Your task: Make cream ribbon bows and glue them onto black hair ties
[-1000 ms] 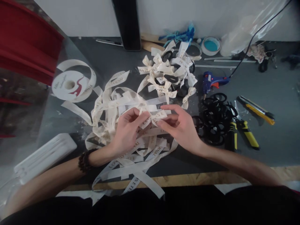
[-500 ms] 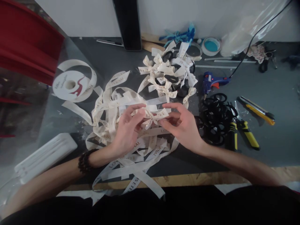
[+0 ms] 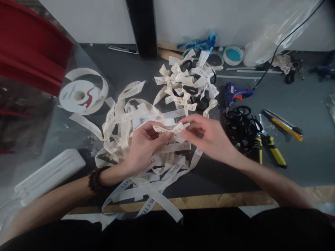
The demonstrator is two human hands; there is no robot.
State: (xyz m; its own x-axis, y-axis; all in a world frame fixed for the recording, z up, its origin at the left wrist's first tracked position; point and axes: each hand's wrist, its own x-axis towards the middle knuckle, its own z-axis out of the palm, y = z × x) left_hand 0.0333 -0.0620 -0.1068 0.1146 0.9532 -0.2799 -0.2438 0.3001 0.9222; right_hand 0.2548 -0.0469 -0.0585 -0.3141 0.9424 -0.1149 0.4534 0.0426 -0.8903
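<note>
Between my hands is a small cream ribbon bow with printed lettering. My left hand pinches it near its middle, thumb in front. My right hand has its thumb and fingers closed on the bow's right loop. Beneath them lies a loose heap of printed ribbon strips. Farther back sits a pile of finished-looking bows on black hair ties. A heap of black hair ties lies to the right of my right hand.
A ribbon spool lies at left, near a white plastic device. At right are a blue glue gun with its cord, yellow-handled scissors or snips and a yellow utility knife. A black phone-like slab leans at the back.
My left thumb has moved over to the bow's middle, and the left loop now shows above it. My right fingers have shifted on the right loop. The view has turned slightly.
</note>
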